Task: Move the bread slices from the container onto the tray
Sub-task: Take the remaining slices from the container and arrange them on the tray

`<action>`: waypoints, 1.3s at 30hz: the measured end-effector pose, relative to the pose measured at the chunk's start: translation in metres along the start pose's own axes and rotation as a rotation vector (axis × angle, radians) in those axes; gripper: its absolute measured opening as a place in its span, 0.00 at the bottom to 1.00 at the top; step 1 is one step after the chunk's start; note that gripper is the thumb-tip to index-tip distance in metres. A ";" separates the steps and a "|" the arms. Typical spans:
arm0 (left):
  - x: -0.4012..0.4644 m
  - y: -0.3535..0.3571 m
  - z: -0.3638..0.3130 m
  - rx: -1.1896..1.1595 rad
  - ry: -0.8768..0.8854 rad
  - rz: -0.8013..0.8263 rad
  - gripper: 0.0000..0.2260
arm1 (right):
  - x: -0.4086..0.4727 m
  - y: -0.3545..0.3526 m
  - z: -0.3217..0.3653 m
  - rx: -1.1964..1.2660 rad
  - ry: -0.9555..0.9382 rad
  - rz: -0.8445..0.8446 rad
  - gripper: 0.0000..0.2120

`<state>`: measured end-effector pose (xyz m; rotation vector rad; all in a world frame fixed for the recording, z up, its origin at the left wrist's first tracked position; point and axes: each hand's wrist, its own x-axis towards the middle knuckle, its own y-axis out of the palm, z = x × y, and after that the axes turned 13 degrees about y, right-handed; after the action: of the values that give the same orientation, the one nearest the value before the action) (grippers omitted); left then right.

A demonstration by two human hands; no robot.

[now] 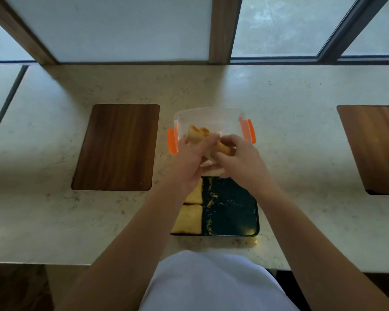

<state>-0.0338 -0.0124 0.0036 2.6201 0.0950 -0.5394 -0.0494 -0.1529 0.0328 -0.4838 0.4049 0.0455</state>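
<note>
A clear plastic container (211, 117) with orange clips stands on the counter beyond a dark tray (234, 209). Two bread slices (192, 217) lie flat along the tray's left side. Over the container's near edge my left hand (189, 160) grips a toasted bread slice (197, 134), which tilts upward. My right hand (238, 160) pinches another piece of bread (224, 148) right beside it. The two hands touch each other. What else lies inside the container is hidden behind my hands.
A wooden board (117, 147) is set into the pale stone counter (301, 153) on the left, and another wooden board (377, 149) on the right. Crumbs are scattered on the tray's bare part. Windows run along the back.
</note>
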 end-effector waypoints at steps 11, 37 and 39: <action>-0.049 -0.047 0.054 -0.011 -0.344 0.070 0.30 | -0.053 -0.012 -0.074 0.128 0.315 0.373 0.23; -0.054 -0.071 0.098 0.175 -0.472 -0.035 0.39 | 0.012 -0.009 -0.178 0.066 0.633 -0.071 0.14; -0.053 -0.071 0.098 0.202 -0.474 -0.021 0.39 | 0.008 -0.006 -0.179 -0.245 0.538 -0.143 0.16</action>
<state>-0.1289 0.0075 -0.0862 2.6031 -0.0881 -1.2143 -0.1072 -0.2409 -0.1121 -0.7679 0.8966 -0.1800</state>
